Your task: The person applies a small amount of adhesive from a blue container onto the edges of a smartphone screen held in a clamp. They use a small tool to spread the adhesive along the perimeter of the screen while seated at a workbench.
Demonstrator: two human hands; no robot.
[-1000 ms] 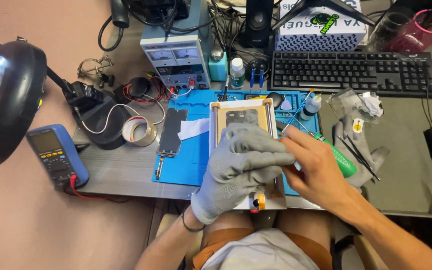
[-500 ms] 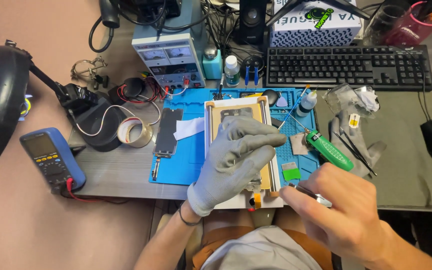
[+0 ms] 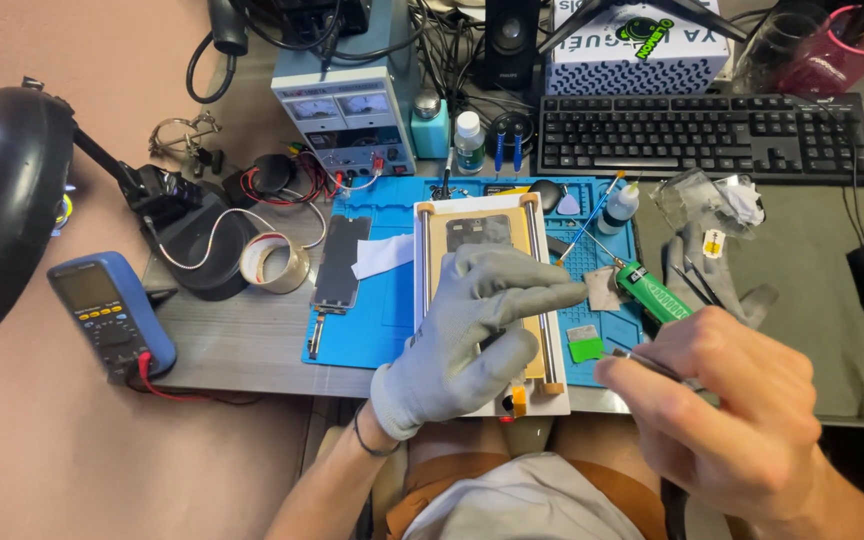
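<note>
Right hand (image 3: 727,415) now off the mat's edge, pinching tweezers (image 3: 642,363); gloved left hand (image 3: 472,335) spread on clamped phone (image 3: 479,240).

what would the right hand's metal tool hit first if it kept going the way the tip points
Likely the small green piece on the blue mat. The right hand holds a thin metal tool aimed left, its tip just beside that piece. Farther along lies the gloved left hand. Height above the mat is unclear.

One keyboard (image 3: 702,135), one multimeter (image 3: 112,315), two hands (image 3: 467,335) (left gloved)

Bare desk (image 3: 252,345) beside tape roll (image 3: 274,262)
</note>
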